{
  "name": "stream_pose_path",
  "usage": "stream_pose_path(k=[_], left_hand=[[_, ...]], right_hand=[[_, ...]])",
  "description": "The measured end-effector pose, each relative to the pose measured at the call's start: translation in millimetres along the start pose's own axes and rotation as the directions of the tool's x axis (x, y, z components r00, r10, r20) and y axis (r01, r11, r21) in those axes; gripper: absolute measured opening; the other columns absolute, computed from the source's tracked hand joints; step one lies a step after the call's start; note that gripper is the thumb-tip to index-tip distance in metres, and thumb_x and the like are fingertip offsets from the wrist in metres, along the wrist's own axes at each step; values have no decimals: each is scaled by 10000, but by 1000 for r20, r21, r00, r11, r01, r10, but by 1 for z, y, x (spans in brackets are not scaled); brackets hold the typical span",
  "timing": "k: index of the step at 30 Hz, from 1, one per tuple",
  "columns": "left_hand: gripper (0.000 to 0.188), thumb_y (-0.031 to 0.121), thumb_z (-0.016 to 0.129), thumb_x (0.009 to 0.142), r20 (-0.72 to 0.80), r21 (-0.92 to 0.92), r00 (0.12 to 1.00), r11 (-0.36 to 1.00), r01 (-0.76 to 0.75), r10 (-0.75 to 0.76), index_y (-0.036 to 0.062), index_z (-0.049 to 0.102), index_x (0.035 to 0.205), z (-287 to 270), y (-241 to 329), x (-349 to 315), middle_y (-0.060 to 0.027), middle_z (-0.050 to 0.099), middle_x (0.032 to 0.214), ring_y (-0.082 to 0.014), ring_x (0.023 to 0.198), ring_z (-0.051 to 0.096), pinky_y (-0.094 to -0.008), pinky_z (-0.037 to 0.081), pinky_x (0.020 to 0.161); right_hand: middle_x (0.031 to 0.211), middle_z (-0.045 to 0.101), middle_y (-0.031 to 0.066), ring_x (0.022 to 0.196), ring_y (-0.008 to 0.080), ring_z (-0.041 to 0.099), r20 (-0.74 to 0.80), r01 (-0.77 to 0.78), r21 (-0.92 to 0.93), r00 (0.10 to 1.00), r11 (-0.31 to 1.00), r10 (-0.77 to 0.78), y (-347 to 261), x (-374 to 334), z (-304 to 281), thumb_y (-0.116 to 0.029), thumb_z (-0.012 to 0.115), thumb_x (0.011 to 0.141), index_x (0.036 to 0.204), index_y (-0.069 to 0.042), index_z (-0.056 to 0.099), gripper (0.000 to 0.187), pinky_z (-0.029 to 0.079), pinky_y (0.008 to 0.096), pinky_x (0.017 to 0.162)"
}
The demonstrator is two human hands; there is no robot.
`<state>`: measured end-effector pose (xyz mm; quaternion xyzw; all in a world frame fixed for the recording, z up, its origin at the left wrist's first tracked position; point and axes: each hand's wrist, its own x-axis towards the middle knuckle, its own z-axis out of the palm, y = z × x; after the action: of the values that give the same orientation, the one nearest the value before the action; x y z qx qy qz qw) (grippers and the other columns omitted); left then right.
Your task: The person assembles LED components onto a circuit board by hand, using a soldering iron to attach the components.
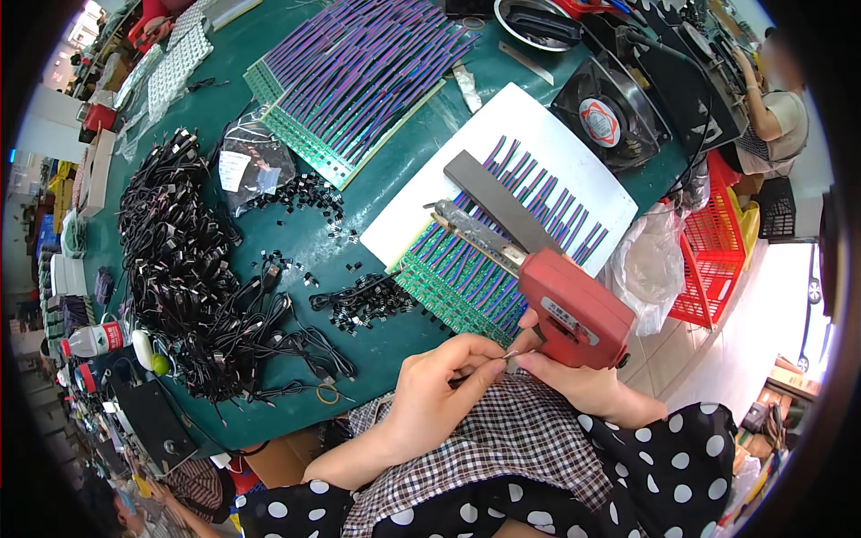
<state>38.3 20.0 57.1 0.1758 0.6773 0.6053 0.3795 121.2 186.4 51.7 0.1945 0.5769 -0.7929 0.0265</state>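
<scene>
Just in front of my body, my left hand (439, 381) is closed in a pinch on a thin dark cable whose end reaches toward my right hand. My right hand (578, 381) is closed round a red soldering gun (574, 309), its metal barrel pointing up and left. The thumb and a finger of that hand also meet at the cable's end. Beneath the barrel lies a green circuit-board panel (457, 291) with rows of purple and dark wires, partly on a white board (511, 117). A dark grey bar (502, 199) rests across the wires.
A large heap of black cables (179, 260) covers the left of the green table (260, 417). Small black connectors (309, 202) lie scattered beside it. Another wired panel (359, 72) is at the back. A black fan (610, 117) stands right, near a red crate (713, 255).
</scene>
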Motion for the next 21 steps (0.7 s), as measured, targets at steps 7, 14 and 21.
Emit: stream_pose_path(k=[7,14,21], left_hand=[[100,46,537,908,58,-38,996,997,71,-69,-33,555,965,0,-3,2,-54,651,747,-39,579,533,-183,424,507],[99,34,544,895,100,75,991,994,85,-92,-24,547,975,1,0,4,-78,646,761,-104,641,609,-219,474,565],[97,16,633,816,-42,87,996,993,-76,80,1,574,890,7,-9,2,-70,628,739,-116,606,602,-239,464,527]], right_hand=[[1074,576,137,870,155,636,-23,58,-89,998,994,-60,16,-1,-2,49,660,779,1418,-7,185,798,515,270,746],[1075,578,138,867,140,631,-32,91,-135,995,987,-96,13,-1,-2,45,666,774,1408,10,205,785,512,256,731],[1056,575,129,846,134,628,-51,24,-66,998,998,-27,4,0,4,66,654,768,1402,14,215,773,502,266,757]])
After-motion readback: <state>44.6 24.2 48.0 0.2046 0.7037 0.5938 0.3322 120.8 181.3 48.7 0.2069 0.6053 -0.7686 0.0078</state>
